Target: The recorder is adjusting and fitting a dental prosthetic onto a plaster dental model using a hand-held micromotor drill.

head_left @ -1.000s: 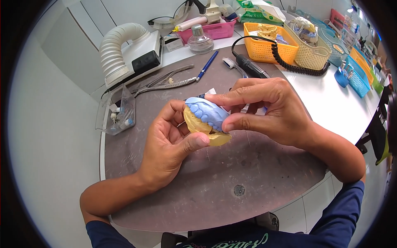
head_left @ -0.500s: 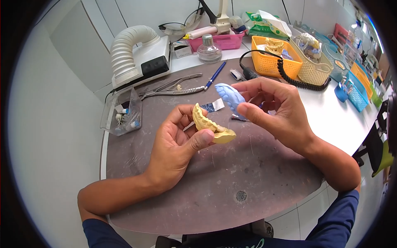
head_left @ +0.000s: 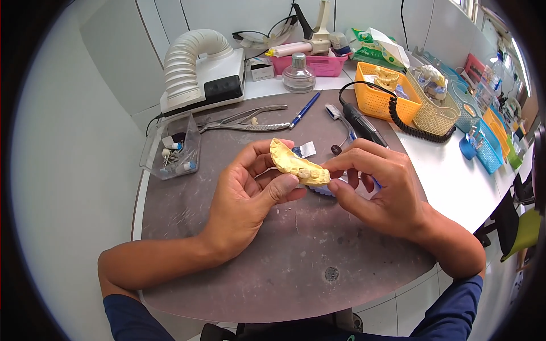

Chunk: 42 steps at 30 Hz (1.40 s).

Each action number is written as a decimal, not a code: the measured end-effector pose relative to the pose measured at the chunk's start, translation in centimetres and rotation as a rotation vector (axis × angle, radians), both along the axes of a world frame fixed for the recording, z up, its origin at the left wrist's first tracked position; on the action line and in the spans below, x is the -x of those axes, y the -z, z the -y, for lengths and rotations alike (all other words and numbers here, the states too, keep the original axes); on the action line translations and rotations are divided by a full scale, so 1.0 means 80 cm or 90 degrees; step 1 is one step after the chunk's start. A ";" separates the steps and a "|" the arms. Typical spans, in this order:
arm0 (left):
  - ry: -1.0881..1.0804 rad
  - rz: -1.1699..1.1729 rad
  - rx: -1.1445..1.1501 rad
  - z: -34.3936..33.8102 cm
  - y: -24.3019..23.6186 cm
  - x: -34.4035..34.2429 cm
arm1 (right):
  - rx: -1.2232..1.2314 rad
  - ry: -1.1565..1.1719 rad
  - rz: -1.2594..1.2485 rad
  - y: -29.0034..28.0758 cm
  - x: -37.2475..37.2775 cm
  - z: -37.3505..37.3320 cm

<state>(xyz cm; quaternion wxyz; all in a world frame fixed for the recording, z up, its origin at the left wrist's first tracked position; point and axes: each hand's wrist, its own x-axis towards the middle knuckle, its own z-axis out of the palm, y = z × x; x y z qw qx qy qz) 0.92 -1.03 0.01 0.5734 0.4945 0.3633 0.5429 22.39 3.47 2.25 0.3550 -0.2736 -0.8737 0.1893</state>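
Observation:
My left hand [head_left: 244,187] holds a yellow plaster dental model [head_left: 291,163], a curved arch of teeth, between thumb and fingers above the bench. Paler, whitish teeth [head_left: 310,173] show near its right end. My right hand [head_left: 381,184] is closed at that end, with index finger and thumb against the model. Beneath the model, a light-blue dental impression piece [head_left: 323,190] appears to lie on the bench, mostly covered by the model and my fingers. A small blue-and-white packet [head_left: 306,150] lies just behind the model.
Pliers [head_left: 244,122], a blue pen [head_left: 305,109], a toothbrush [head_left: 340,119] and a corded handpiece [head_left: 364,126] lie on the grey bench mat [head_left: 273,267]. A clear box of small bits [head_left: 173,150] stands left. Behind are a white suction hose [head_left: 190,59], glass bottle [head_left: 298,74] and yellow basket [head_left: 392,105].
My right hand has let go of the blue impression piece, now low behind the model, and has moved down to the yellow model's right end. The model has turned, and the view has shifted slightly.

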 end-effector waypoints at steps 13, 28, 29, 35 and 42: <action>0.022 -0.116 -0.136 0.000 0.007 -0.004 | -0.162 -0.030 -0.045 0.014 0.008 0.005; -0.029 -0.108 -0.052 -0.004 0.006 0.000 | 0.095 0.046 0.119 -0.019 -0.009 -0.006; -0.046 -0.104 -0.053 -0.006 0.007 0.002 | 0.095 0.045 0.120 -0.021 -0.012 -0.008; -0.058 -0.077 -0.035 -0.005 0.006 0.003 | 0.111 0.072 0.292 -0.035 -0.021 -0.009; -0.059 -0.078 -0.019 -0.006 0.005 0.003 | 0.024 0.086 0.365 -0.023 -0.031 -0.019</action>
